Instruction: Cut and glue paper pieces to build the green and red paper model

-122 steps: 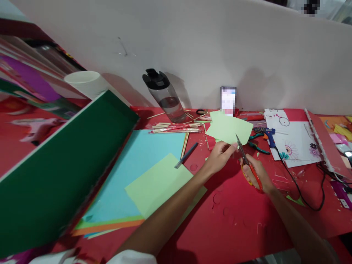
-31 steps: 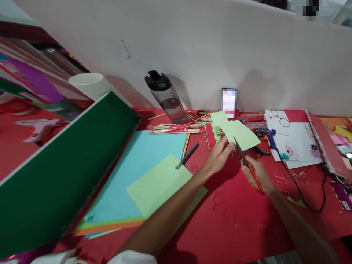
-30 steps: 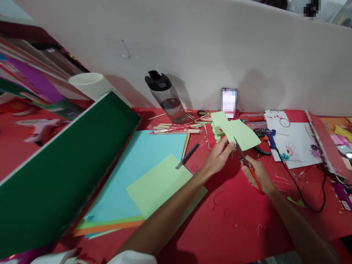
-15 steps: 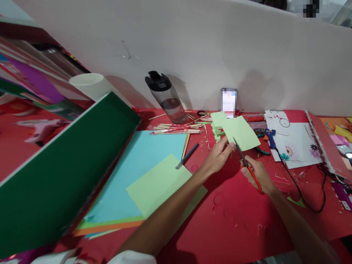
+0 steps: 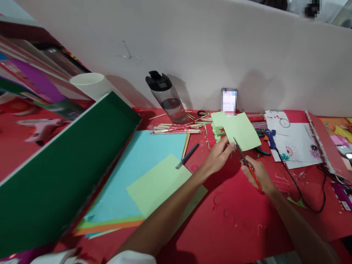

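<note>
A pale green sheet of paper [image 5: 242, 132] is pinched at its lower left edge by my left hand [image 5: 220, 156], above the red table. My right hand [image 5: 257, 173] grips the red handles of a pair of scissors [image 5: 253, 175]. Their blades point up and left and overlap the lower edge of the paper, near my left fingertips. Behind the held sheet, more light green paper [image 5: 218, 119] lies stacked. Left of my forearm, another pale green sheet [image 5: 158, 185] rests on a large light blue sheet [image 5: 122, 172], with a dark grey cutter-like tool [image 5: 187, 156] across its corner.
A water bottle [image 5: 173, 104] and a lit phone [image 5: 229, 101] stand by the white wall. Thin wooden sticks [image 5: 177, 129] lie in front. A blue glue gun [image 5: 271, 138] trails a black cord at right. A green board [image 5: 71, 172] slants up at left.
The held green paper has tilted slightly, its upper edge shifting a little to the right and up. Both hands and the scissors stay almost where they were.
</note>
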A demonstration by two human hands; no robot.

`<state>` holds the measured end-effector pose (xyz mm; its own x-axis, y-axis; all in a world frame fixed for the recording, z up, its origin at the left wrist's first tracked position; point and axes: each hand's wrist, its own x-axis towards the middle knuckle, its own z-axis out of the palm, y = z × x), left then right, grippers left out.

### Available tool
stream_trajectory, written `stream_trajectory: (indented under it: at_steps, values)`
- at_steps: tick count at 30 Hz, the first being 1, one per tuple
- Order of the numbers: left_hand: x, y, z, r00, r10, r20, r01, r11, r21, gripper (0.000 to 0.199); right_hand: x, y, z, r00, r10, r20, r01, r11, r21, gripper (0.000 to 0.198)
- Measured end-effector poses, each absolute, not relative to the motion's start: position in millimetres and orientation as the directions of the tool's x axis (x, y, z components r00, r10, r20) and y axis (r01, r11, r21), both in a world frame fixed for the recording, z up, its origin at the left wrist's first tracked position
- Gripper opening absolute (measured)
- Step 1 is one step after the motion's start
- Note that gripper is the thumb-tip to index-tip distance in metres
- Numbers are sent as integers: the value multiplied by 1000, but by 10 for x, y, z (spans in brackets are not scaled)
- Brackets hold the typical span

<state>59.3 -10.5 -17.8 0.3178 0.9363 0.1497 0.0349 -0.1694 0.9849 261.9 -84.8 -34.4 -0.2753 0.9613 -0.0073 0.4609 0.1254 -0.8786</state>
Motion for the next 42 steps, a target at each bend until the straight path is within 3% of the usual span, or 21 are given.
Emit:
stream_trajectory:
  at_steps: [6,10,15,28,42]
  values:
    - [588,-114,-155,411,896,169,7,-188,982,33,2611,-847,-347,-254,967,0,463,122,-878,37]
    - [591,-118,-151,401,904,150,61,-190,980,23,2607,-845,-349,-239,971,23,464,135,-875,37]
    - [598,-113,-153,415,895,164,-3,-179,984,20,2610,-844,-339,-240,971,24,465,136,-875,34]
    - [600,-114,-153,338,933,122,-68,-105,992,29,2604,-838,-347,-231,973,-2,457,106,-883,33]
    - [599,-98,-120,234,963,137,-50,-128,990,34,2620,-859,-296,-292,952,-89,383,31,-923,32]
